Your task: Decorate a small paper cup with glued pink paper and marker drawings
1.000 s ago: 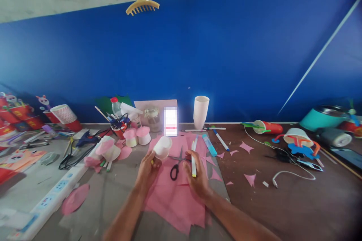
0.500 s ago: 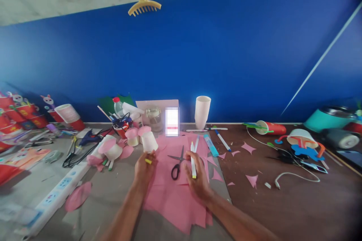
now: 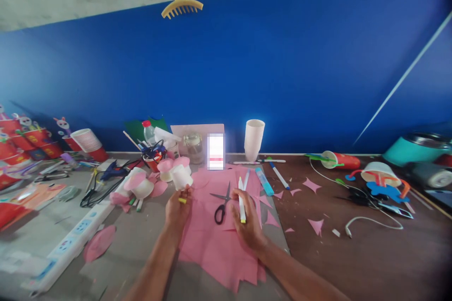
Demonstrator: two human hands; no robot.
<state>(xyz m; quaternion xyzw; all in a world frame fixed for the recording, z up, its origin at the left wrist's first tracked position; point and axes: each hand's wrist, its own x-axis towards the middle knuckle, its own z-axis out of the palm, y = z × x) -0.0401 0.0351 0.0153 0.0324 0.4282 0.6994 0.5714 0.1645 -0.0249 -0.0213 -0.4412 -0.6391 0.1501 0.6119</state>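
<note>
A second ago the smooth white paper cup (image 3: 181,177) was over the pink paper sheets (image 3: 219,244); now the left hand (image 3: 176,211) has brought it to their far left edge. There it leans, narrow end up, just in front of two white cups with pink paper tops (image 3: 164,165), so the work shifts from the sheets to that group.

The fingertips of the left hand are at the cup's near rim; whether they grip it or only touch it, I cannot tell. The same hand pinches a small yellow plastic cap (image 3: 182,200). The right hand (image 3: 252,230), as half a second ago, stays closed around a slim white marker with a yellow end (image 3: 242,209), its tip pointing away from the person.

Counted: one loose cup at the left hand, two pink-topped cups behind it, one cap, one marker in the grip. One pair of black-handled scissors (image 3: 226,201) lies with blades apart on the sheets, between the hands. One blue-capped white marker (image 3: 279,176) and one light-blue packet (image 3: 264,182) lie farther right, and five pink paper scraps (image 3: 311,185) dot the brown part of the tabletop (image 3: 335,268); the sheets overlap too much to count
</note>
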